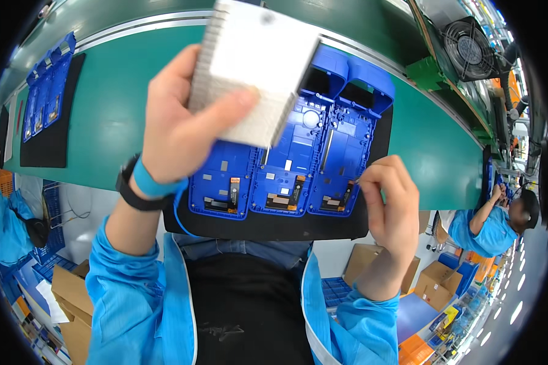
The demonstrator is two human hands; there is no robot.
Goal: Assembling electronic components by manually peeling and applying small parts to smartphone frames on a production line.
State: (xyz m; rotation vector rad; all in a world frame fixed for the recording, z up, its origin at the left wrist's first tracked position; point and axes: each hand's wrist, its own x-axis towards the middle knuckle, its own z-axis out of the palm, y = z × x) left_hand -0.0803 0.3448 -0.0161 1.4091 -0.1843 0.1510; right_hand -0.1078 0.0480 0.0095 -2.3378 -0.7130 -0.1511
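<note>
My left hand [179, 125] grips a thick white and silver block [256, 67] with ridged, layered-looking edges, raised over the far part of the work. Blurring hides its exact kind. Below it, three blue plastic housings [222, 170] lie side by side, and the block covers part of them. Each has a small black flex cable [297, 193] with a coppery end near its near edge. My right hand [391, 201] is closed in a pinch at the right housing [350, 146], its fingertips beside the flex cable there. Whatever they pinch is too small to make out.
The housings lie on a black mat [268, 229] on a green bench [438, 164]. More blue housings [45, 91] rest on another mat at far left. A fan [467, 50] stands at far right. Cardboard boxes [438, 283] and a co-worker [487, 225] are on the right.
</note>
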